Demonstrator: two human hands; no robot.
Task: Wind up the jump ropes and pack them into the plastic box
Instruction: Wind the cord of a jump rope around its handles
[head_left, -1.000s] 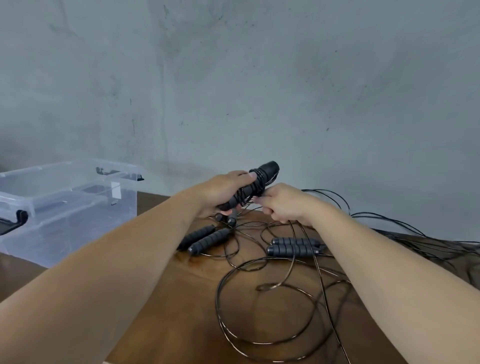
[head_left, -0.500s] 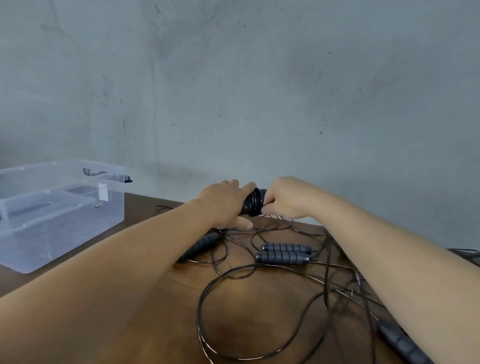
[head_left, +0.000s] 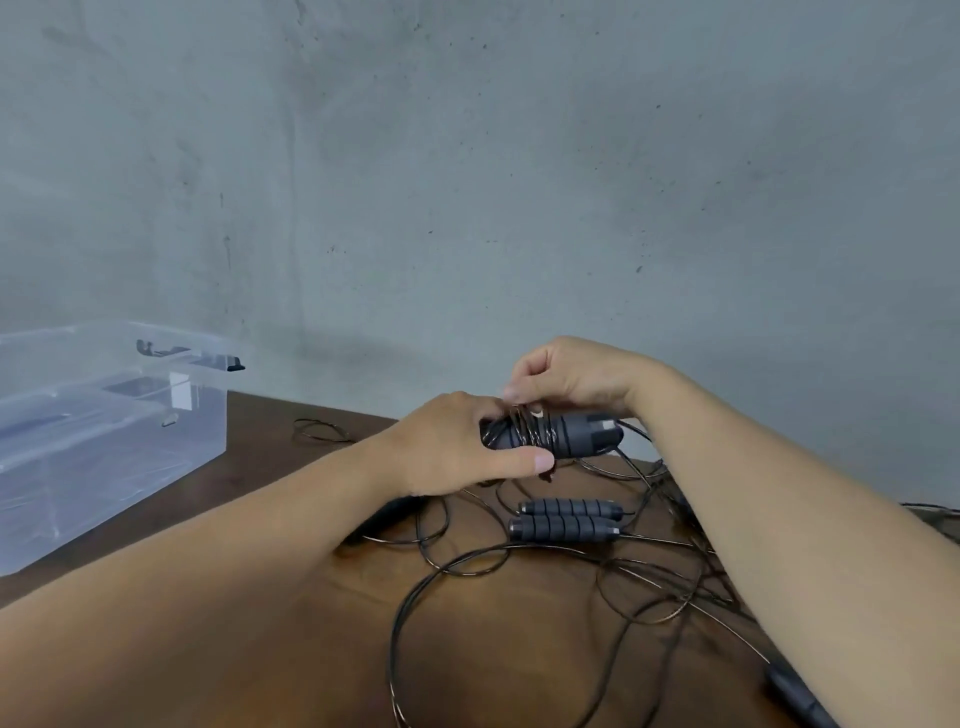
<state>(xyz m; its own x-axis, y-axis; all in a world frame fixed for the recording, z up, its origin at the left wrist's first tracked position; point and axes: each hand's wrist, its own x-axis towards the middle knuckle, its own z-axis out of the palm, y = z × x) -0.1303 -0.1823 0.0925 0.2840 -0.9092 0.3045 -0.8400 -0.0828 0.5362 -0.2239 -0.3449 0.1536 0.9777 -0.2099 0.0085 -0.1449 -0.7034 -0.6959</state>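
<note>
My left hand (head_left: 457, 449) grips a pair of dark grey jump rope handles (head_left: 563, 439) held level above the table, with thin black cord wound around them. Just above them, my right hand (head_left: 569, 376) pinches that cord between curled fingers. A second pair of ribbed grey handles (head_left: 566, 519) lies side by side on the brown table (head_left: 519, 649), amid loose loops of black cord (head_left: 452, 571). The clear plastic box (head_left: 104, 431) stands open at the left, apart from both hands.
Another handle (head_left: 800, 699) lies at the lower right beside my right forearm, and one more dark handle (head_left: 389, 512) shows partly under my left wrist. Tangled cord spreads to the right table edge. A small cord loop (head_left: 319, 431) lies near the back wall.
The wound handles have turned to lie level with their end pointing right. My right hand has risen above them, drawing the cord over the top. The view shifted slightly.
</note>
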